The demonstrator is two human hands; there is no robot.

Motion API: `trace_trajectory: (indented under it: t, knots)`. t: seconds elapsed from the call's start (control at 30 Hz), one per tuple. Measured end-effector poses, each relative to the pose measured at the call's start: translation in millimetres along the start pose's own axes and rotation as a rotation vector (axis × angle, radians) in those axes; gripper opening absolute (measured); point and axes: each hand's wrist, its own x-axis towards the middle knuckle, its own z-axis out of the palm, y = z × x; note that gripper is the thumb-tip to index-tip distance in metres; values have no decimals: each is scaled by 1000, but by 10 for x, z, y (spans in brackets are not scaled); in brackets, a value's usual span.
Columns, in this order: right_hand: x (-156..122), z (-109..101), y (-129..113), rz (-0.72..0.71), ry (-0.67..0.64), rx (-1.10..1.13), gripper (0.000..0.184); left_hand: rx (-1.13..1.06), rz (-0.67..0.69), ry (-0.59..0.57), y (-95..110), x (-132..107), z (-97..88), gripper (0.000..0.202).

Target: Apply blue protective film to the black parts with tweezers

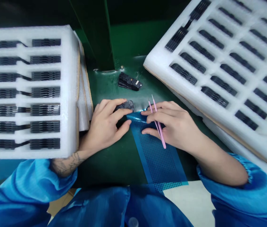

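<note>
Lifting the blue film (157, 154) seems the step. The right hand (172, 124) clamps tweezers (157, 123) over it; the left hand (108, 121) touches a black part (129, 105), whether clamping I cannot tell. Next needs steady pinch.

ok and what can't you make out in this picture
All in the head view:
Black piece: partly hidden by the left hand.
Left foam tray: cut off by the left edge.
Right foam tray: cut off by the top and right edges.
Blue sheet: grid marks too small to identify.
Black stack: pale marks too small to read.
</note>
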Motion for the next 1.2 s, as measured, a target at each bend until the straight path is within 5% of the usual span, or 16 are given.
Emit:
trace_trajectory:
  t: [0.47, 0.7, 0.93, 1.2]
  knots:
    - [33, 28, -14, 16, 89, 221, 26, 7, 68, -34, -18, -3, -10, 20]
    - [37, 11, 29, 27, 57, 182, 25, -155, 31, 45, -18, 20, 0, 15]
    - [105, 184, -30, 34, 258, 77, 17, -149, 28, 53, -17, 12, 32, 16]
    - [143, 164, -18, 17, 208, 23, 18, -126, -9, 66, -7, -7, 47, 15]
